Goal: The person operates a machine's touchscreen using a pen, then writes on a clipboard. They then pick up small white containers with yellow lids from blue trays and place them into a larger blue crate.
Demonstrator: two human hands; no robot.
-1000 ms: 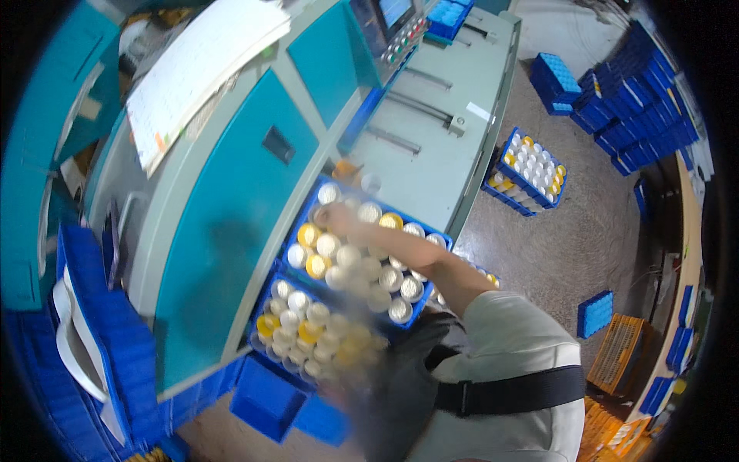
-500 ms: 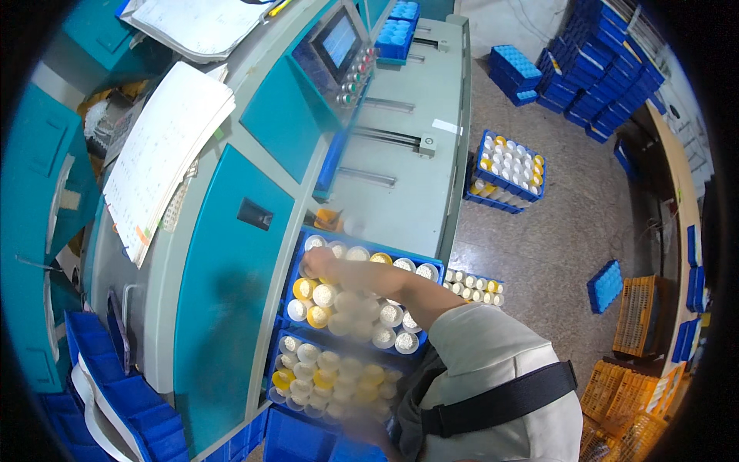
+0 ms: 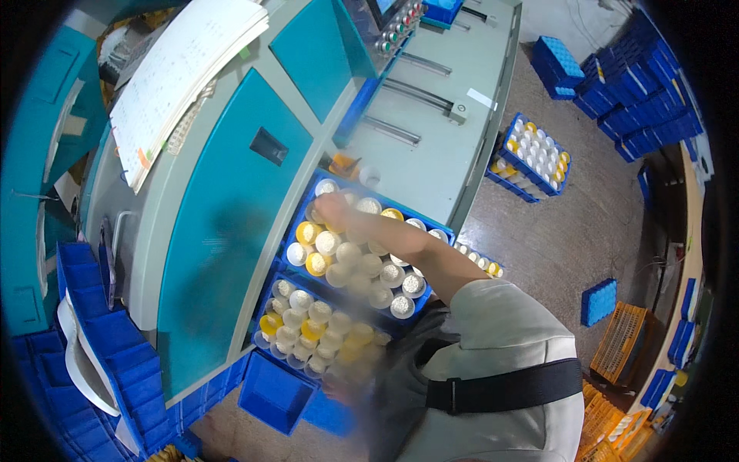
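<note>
Head view. Teal and grey machine (image 3: 231,200) at left, paper stack (image 3: 181,73) on its top. Two blue crates of white and yellow cones against its front: upper crate (image 3: 362,254), lower crate (image 3: 315,327) just below it. Another full crate (image 3: 531,158) on the floor, well apart; blue crate stacks (image 3: 639,92) beyond. Right hand (image 3: 332,209) reaches over the upper crate's far corner, touching the cones (image 3: 342,254) there; grip blurred, cannot tell how wide. Left hand (image 3: 346,389) low beside the lower crate, blurred, grip unreadable.
</note>
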